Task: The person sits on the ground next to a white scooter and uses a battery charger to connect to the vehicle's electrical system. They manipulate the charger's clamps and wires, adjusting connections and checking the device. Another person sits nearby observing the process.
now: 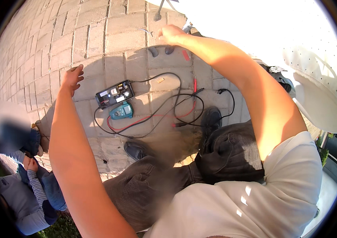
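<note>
My left hand (pixel 72 79) hovers at the left above the brick paving, fingers apart and nothing in it. It is nearest to an opened black electronic box (pixel 115 94) with circuit parts showing. A teal multimeter (pixel 121 111) lies against that box, and its red probe (pixel 195 84) rests to the right among looped cables. Farther out, my right hand (pixel 171 35) is closed, its fingers curled; whatever it may hold is hidden. Below that hand lie two small dark rounded pieces, one grey (pixel 153 51), and a red strip (pixel 185 55). A thin wire scrap (pixel 146 31) is just left of it.
A black cable with a plug (pixel 220 91) curls near my right shoe (pixel 212 117). A large white surface (pixel 263 23) fills the upper right, brightly lit. At the left edge another person sits with hands together (pixel 29 163). A small tan piece (pixel 161 80) lies mid-paving.
</note>
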Available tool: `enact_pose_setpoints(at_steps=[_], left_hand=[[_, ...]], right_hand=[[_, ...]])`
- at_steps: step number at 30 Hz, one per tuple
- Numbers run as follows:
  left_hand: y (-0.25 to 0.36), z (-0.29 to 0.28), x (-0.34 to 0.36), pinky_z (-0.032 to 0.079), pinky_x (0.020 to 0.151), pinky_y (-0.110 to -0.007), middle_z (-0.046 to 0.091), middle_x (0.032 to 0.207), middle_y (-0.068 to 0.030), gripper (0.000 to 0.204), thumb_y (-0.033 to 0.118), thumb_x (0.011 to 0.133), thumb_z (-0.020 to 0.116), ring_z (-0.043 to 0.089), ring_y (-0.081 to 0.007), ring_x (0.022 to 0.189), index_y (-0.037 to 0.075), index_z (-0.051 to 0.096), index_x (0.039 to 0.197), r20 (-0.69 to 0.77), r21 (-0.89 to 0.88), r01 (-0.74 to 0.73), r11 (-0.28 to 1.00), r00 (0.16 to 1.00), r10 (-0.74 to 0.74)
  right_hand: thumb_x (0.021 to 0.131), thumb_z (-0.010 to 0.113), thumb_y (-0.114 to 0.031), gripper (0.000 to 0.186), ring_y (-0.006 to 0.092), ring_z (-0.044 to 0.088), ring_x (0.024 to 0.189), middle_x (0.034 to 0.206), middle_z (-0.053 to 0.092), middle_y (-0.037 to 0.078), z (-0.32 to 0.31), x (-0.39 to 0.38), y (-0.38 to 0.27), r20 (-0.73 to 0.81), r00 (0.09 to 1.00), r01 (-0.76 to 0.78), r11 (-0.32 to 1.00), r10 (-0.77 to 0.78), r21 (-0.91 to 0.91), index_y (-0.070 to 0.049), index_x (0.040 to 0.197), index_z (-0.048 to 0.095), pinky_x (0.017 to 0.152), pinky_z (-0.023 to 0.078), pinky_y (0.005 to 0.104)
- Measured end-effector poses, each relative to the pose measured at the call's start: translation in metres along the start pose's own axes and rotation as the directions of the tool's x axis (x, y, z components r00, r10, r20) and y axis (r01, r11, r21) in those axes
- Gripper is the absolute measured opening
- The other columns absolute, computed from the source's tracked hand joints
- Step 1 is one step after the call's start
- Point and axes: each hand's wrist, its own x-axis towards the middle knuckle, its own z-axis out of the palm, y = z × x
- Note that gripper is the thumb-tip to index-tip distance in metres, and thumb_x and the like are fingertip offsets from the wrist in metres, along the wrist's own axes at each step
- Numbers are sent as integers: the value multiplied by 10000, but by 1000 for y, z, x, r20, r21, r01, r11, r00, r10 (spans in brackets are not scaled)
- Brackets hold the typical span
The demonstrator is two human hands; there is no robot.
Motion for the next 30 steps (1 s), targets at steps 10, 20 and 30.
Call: enact_pose_setpoints(at_steps=[10, 20, 30], left_hand=[[-37, 13, 31, 461, 780, -395, 639, 1067, -105, 524, 430, 858, 591, 598, -213, 951, 26, 601, 1191, -56, 189, -54, 981, 996, 66], [-33, 32, 43, 460, 914, -400, 650, 1085, -192, 476, 430, 810, 610, 602, -335, 1045, 28, 680, 1056, -145, 285, -73, 956, 982, 118], [86, 79, 11, 495, 860, -425, 657, 1089, -139, 370, 330, 777, 639, 621, -314, 1014, 111, 686, 1071, 72, 490, -509, 708, 832, 550]], right_hand=[[845, 499, -186, 230, 342, 574, 1054, 1060, 621, 175, 49, 77, -19, -222, 974, 16, 985, -55, -172, -47, 992, 608, 854, 471, 420], [848, 585, -147, 168, 358, 592, 990, 1057, 600, 164, 71, 100, 11, -228, 974, -60, 981, 16, -185, -31, 967, 561, 828, 480, 437], [813, 598, -100, 131, 126, 549, 614, 719, 570, 69, 47, 0, -70, 32, 987, 111, 812, -158, 574, 9, 861, 544, 552, 433, 273]])
